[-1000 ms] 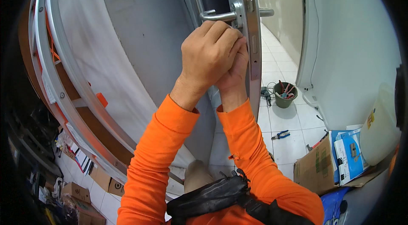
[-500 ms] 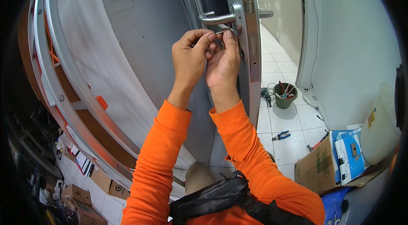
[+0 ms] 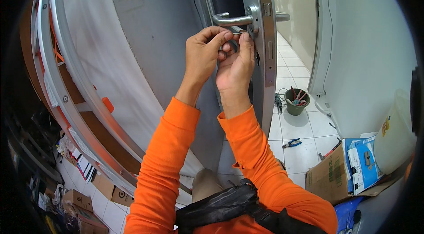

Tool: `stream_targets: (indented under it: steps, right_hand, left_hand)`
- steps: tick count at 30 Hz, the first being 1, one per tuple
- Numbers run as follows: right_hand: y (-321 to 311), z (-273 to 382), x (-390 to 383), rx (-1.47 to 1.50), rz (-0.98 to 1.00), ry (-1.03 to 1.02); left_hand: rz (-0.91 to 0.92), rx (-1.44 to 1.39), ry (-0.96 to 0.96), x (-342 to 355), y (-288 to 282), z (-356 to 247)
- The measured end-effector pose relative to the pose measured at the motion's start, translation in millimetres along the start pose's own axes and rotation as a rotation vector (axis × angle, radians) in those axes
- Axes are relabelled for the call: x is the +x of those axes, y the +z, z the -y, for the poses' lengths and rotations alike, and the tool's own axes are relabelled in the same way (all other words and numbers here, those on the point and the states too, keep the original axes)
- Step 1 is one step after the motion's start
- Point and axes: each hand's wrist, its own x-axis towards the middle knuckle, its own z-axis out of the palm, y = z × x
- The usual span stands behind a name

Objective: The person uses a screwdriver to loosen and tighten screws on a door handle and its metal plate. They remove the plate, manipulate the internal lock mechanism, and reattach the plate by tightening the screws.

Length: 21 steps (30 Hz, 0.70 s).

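Just under the lever handle (image 3: 234, 21) of a grey door, my left hand (image 3: 199, 55) is closed, pinching a thin metal rod (image 3: 237, 33) between thumb and finger. My right hand (image 3: 235, 68), palm turned up, has its thumb and fingertips closed at the rod's other end, next to the door's edge. Whether the rod enters anything is hidden by my fingers. On the door edge is a long metal lock plate (image 3: 266, 35) with a latch, right beside my right fingertips. The door stands ajar.
On the tiled floor to the right are a green bucket of tools (image 3: 296, 101), blue-handled pliers (image 3: 292, 143) and a cardboard box (image 3: 327, 176) with blue folders. A curved metal-framed structure (image 3: 66, 97) rises at the left. More boxes (image 3: 112, 187) lie beneath it.
The door, handle and both hands appear slightly farther right in the picture. My hands keep the same pinching hold on the rod.
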Motion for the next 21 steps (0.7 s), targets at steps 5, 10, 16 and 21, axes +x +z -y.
stream_targets:
  steps: [5, 10, 16, 21]
  right_hand:
    - [2.4, 0.0, -1.0, 0.009, -0.02, 0.007]
    - [0.4, -0.1, -0.3, -0.019, 0.006, -0.012]
    - [6.3, 0.8, -2.5, -0.045, -0.054, -0.038]
    - [9.9, 3.1, -4.0, -0.051, -0.087, -0.047]
  left_hand:
    - [0.02, -0.032, -0.025, 1.4, 0.1, -0.3]
    - [0.071, -0.043, -0.064, 7.5, -4.2, 2.5]
    - [0.133, -0.106, -0.161, 21.0, -6.6, 9.6]
    - [0.213, -0.194, -0.216, 25.7, -9.1, 15.0]
